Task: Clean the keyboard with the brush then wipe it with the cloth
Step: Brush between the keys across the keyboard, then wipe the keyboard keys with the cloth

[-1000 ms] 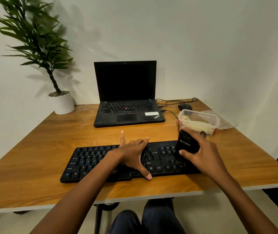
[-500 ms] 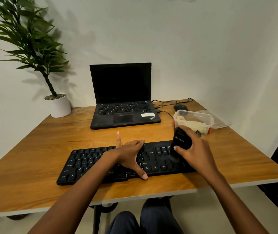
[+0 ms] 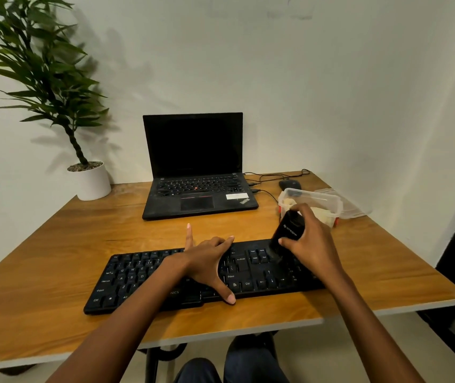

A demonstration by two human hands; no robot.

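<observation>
Two hands are at work here. The left hand (image 3: 207, 264) lies spread flat across the middle of the keyboard (image 3: 137, 275), fingers straight and thumb down at the front edge. It holds nothing and seems to steady the board. The right hand (image 3: 312, 241) has fingers and thumb wrapped round the black brush (image 3: 290, 230), which tilts with its lower end down by the arrow and navigation keys. The keyboard lies across the near part of the desk (image 3: 41, 258), in front of the laptop (image 3: 193, 189).

I'd call this the brushing step, with the wipe not yet begun. The next move looks to need short strokes along the rows towards the left. For that, the left hand would have to shift off the keys it covers.

The bristles are a dark blur against dark keys, so I cannot tell whether they touch. I cannot pick out the cloth either. Something pale sits in the clear tub (image 3: 317, 196) just behind the right hand, half hidden by it, and it may be the cloth. Any dust is too fine to see.
</observation>
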